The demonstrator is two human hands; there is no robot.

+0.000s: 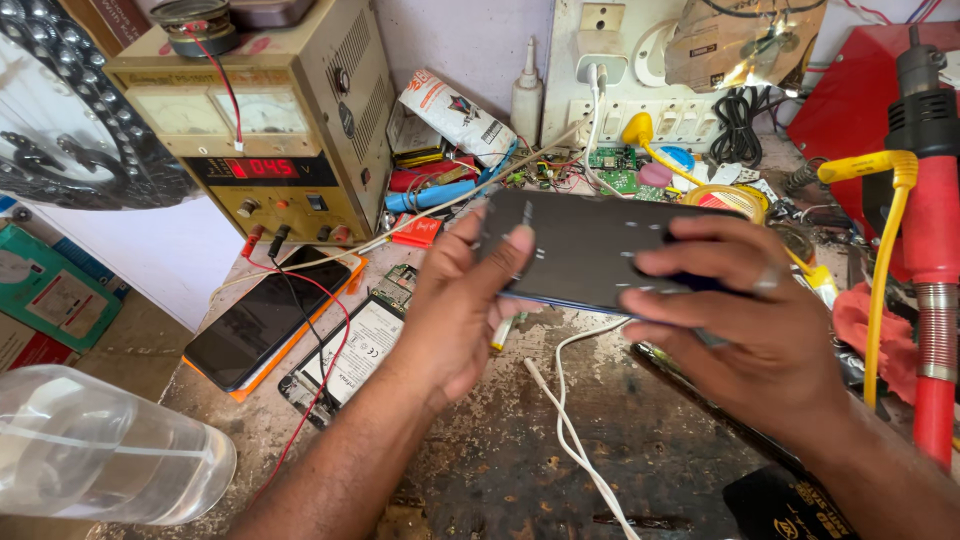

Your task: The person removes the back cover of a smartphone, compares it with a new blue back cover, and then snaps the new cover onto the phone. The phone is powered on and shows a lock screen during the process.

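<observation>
— Where's the phone (585, 250)?
— Held flat above the table (650, 420), between both hands.
— How?
— Left hand (455, 310) grips its left end, thumb on top; right hand (745, 325) clasps the right end, fingers across it.

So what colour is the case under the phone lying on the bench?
Orange case, clearest in the head view.

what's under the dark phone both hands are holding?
Under the dark phone: scuffed workbench and a white cable. The right hand and left hand cover its lower edge and whatever lies directly beneath.
</observation>
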